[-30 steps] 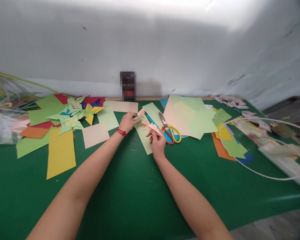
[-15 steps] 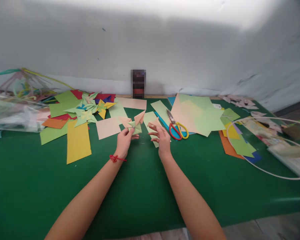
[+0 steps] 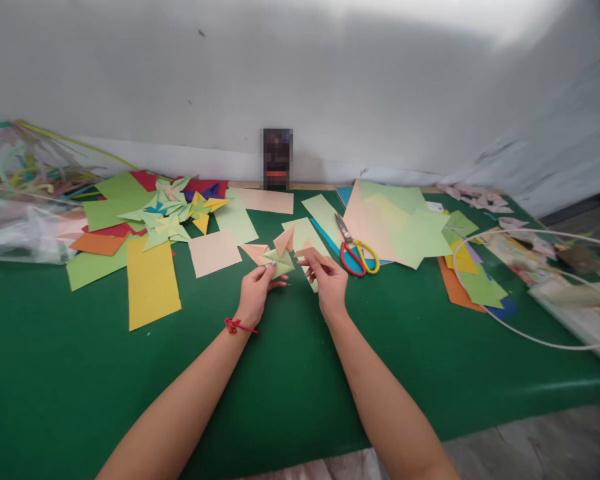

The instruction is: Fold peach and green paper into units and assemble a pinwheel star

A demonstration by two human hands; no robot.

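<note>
My left hand (image 3: 255,291) pinches a folded paper figure (image 3: 281,264) between thumb and fingers. Its pale green centre faces up, and two peach points stick out from the far side. Just to the right, my right hand (image 3: 333,287) has its thumb and fingers closed on a small peach folded paper piece (image 3: 306,253), partly hidden by the fingers. The piece is close to the figure's right edge; I cannot tell whether they touch. Under and behind the right hand lies a pale green paper strip (image 3: 300,229).
Scissors (image 3: 353,248) with red and yellow handles lie right of my right hand, beside large peach and green sheets (image 3: 410,230). Finished paper stars (image 3: 167,227) are heaped at the left above a yellow sheet (image 3: 153,287). A white hoop (image 3: 510,335) curves at the right.
The left hand has moved slightly right and nearer with the figure, turning it a little. The right hand's fingers have closed together around the peach piece, and the gap between the two papers is smaller.
</note>
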